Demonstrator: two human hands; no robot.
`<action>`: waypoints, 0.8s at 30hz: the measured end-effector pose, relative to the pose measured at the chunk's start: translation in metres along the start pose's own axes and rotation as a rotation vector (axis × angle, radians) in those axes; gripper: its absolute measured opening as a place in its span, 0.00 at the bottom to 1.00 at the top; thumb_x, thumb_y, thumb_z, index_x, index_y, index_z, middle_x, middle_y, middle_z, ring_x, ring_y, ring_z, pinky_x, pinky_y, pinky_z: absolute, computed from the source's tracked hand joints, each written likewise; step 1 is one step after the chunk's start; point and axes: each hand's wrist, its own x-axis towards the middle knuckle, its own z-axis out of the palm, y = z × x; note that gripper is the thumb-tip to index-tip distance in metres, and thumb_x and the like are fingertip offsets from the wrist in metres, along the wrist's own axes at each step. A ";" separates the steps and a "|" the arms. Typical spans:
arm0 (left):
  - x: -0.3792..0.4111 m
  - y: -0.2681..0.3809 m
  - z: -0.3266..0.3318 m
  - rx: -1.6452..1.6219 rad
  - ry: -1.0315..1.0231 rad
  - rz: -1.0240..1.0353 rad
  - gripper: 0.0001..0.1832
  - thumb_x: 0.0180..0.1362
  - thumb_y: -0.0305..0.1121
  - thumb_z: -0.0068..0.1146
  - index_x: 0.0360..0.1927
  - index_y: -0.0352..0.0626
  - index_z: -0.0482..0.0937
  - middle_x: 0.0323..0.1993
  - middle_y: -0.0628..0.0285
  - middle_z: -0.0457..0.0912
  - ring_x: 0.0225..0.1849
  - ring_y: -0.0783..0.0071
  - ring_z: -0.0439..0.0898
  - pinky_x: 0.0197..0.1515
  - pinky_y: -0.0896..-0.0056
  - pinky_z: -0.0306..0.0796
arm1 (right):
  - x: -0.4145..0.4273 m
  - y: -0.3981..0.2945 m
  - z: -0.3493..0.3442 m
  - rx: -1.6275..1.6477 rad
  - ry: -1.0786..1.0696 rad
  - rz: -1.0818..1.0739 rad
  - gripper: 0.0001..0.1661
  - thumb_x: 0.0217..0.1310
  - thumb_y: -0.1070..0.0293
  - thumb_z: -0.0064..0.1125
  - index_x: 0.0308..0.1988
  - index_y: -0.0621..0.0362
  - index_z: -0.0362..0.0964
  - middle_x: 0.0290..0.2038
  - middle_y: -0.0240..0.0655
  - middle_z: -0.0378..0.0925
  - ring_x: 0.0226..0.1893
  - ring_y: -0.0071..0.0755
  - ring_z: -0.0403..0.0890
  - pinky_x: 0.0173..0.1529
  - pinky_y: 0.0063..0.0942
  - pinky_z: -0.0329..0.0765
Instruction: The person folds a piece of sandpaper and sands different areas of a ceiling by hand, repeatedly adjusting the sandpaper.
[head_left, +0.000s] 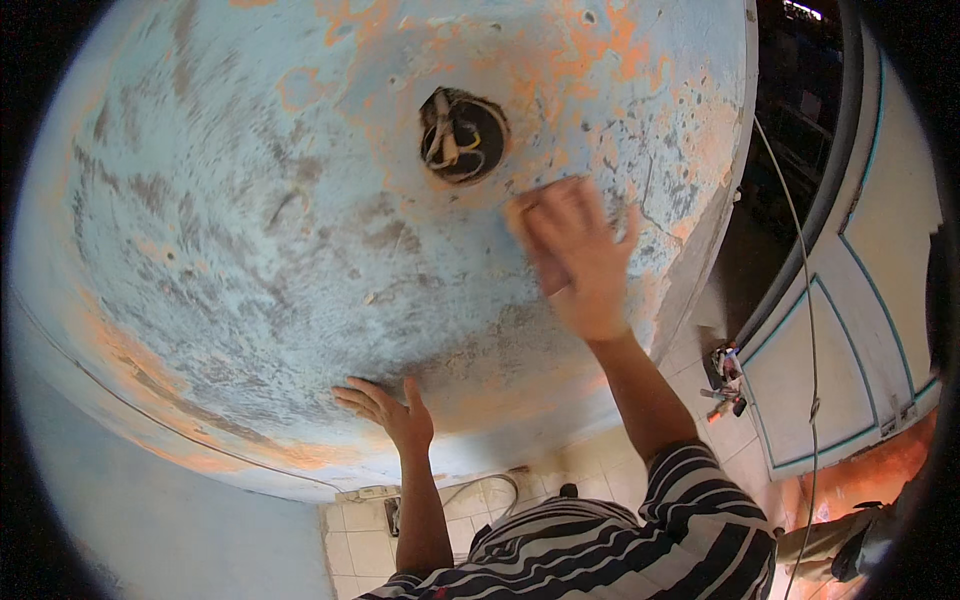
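Observation:
Before me rises a wall (300, 247) with worn pale blue paint, grey scuffs and bare orange patches. My right hand (589, 262), blurred, presses a piece of brownish sandpaper (547, 262) flat to the wall, fingers spread over it. Just above and left of that hand is a round hole (465, 139) with electrical wires (448, 146) inside. Lower down, my left hand (390, 416) has its fingers apart and holds nothing. Its palm faces the wall, near a grey scuffed area; whether it touches cannot be told.
A cable (804, 262) hangs at the right before a cream door panel (814, 367) with teal trim. Small items (725, 379) lie on the tiled floor (615, 472) by the panel. A thin cord (187, 442) runs along the wall's lower left. Khaki trousers (814, 544) show at lower right.

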 end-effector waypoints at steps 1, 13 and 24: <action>-0.002 0.000 0.001 0.024 0.024 0.006 0.56 0.74 0.58 0.53 0.85 0.40 0.29 0.83 0.35 0.18 0.83 0.29 0.19 0.79 0.24 0.29 | 0.007 0.009 0.005 0.008 0.004 0.001 0.30 0.61 0.71 0.61 0.63 0.42 0.78 0.72 0.32 0.73 0.77 0.45 0.64 0.76 0.67 0.48; 0.011 0.012 -0.011 -0.087 0.139 0.028 0.49 0.76 0.52 0.51 0.85 0.40 0.37 0.84 0.36 0.23 0.84 0.31 0.25 0.80 0.25 0.30 | 0.021 0.008 0.023 0.485 0.426 0.208 0.30 0.63 0.76 0.63 0.64 0.46 0.78 0.73 0.39 0.72 0.77 0.62 0.62 0.76 0.65 0.56; 0.070 -0.039 -0.061 -0.144 0.274 0.051 0.51 0.75 0.64 0.46 0.86 0.43 0.40 0.84 0.33 0.28 0.85 0.34 0.28 0.81 0.28 0.34 | 0.038 -0.049 0.030 0.381 0.481 0.246 0.18 0.66 0.70 0.60 0.55 0.51 0.85 0.58 0.46 0.84 0.63 0.58 0.78 0.78 0.54 0.54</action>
